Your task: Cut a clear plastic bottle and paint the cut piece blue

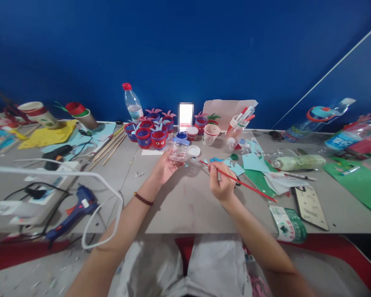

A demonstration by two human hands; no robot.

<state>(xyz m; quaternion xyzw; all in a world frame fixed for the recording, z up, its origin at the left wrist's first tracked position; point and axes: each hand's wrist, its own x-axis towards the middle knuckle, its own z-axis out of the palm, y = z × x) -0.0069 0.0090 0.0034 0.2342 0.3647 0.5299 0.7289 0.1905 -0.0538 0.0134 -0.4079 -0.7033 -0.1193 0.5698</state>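
My left hand (166, 168) is closed around a clear plastic cup (178, 152), which looks like the cut-off bottom of a bottle, with blue near its upper edge. In my right hand (221, 180) is a long red-handled paintbrush (247, 185), its tip pointing left toward the cup and apart from it. Just behind the cup stands an open pot of blue paint (181, 135). A white round lid (194, 151) lies between the cup and the brush tip. Several red and purple painted cups (158, 140) with googly eyes and paper leaves stand behind my left hand.
At left are a blue glue gun (77, 210), a power strip (49, 192) and a looping white cable (105, 181). Wooden sticks (111, 148) lie beyond. A paper cup (210, 135), pens (246, 113), green paper (358, 185), a phone (311, 206) and bottles (321, 119) are at right.
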